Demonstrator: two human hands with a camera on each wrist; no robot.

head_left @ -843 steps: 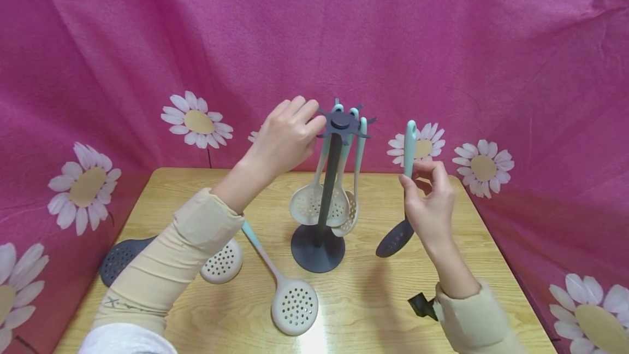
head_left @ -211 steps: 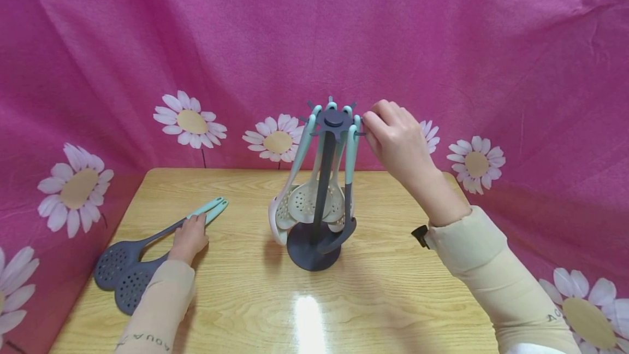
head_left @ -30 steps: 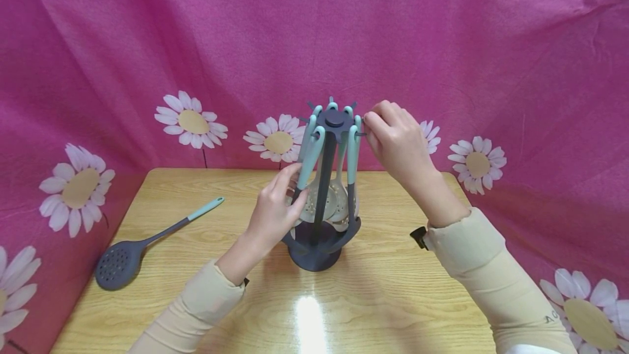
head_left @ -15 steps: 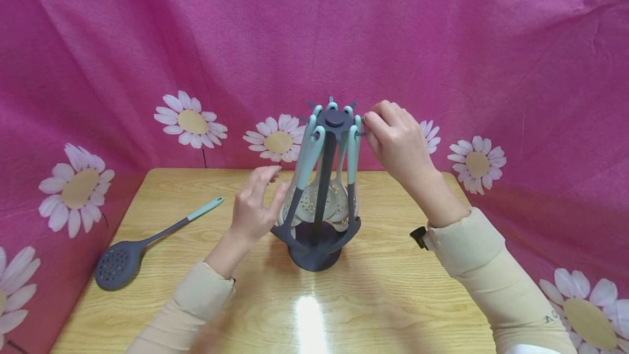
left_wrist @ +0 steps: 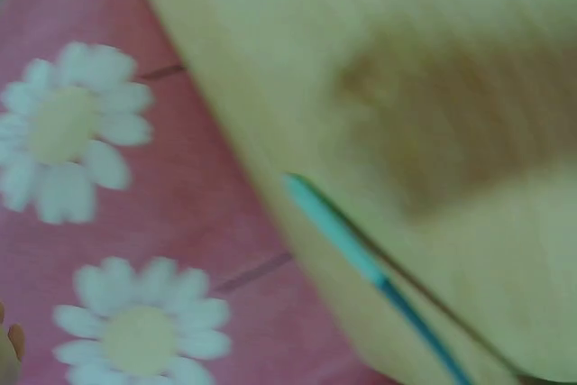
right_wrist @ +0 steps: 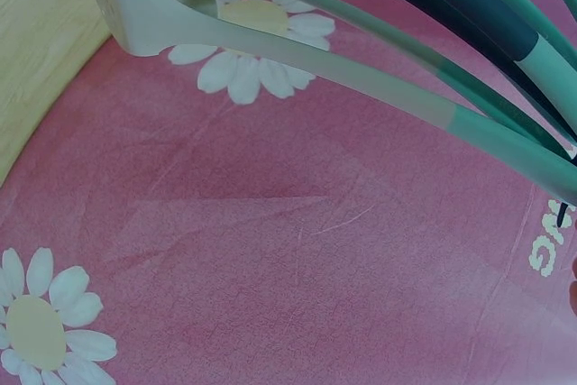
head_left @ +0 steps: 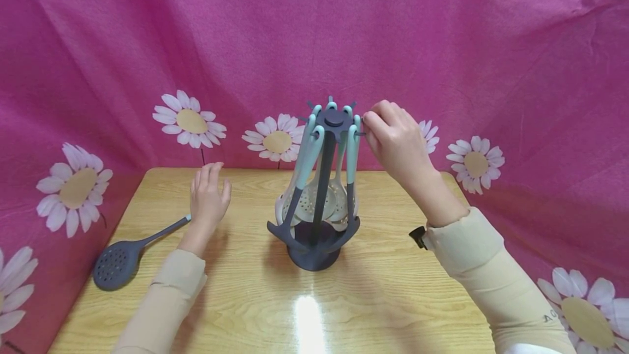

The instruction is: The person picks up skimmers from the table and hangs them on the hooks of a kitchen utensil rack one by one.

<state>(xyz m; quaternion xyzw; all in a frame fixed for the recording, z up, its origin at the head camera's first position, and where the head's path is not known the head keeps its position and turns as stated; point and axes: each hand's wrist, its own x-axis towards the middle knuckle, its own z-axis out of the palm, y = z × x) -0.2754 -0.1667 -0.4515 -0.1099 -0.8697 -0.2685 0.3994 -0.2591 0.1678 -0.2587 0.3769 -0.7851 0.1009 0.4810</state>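
A dark grey skimmer (head_left: 117, 265) with a mint handle lies on the table at left. My left hand (head_left: 208, 195), fingers extended, is over its handle end and hides most of the mint part in the head view; the left wrist view shows that handle (left_wrist: 334, 232) uncovered. At the centre stands a dark utensil rack (head_left: 314, 258) with several mint-handled utensils hung around it. A dark skimmer (head_left: 290, 220) hangs at its front left, another dark utensil (head_left: 350, 212) at front right. My right hand (head_left: 400, 141) pinches a hook on the rack's right side; its fingertips are partly hidden.
The wooden table (head_left: 393, 288) carries the rack and the skimmer. A pink cloth (head_left: 245, 42) with daisies rises behind it and along both sides. Light-coloured perforated utensils (head_left: 316, 201) hang at the back of the rack.
Seven seconds ago my left hand was at two skimmers on the table; one now hangs on the rack. My left hand has let go of it and moved left. My right hand stays put.
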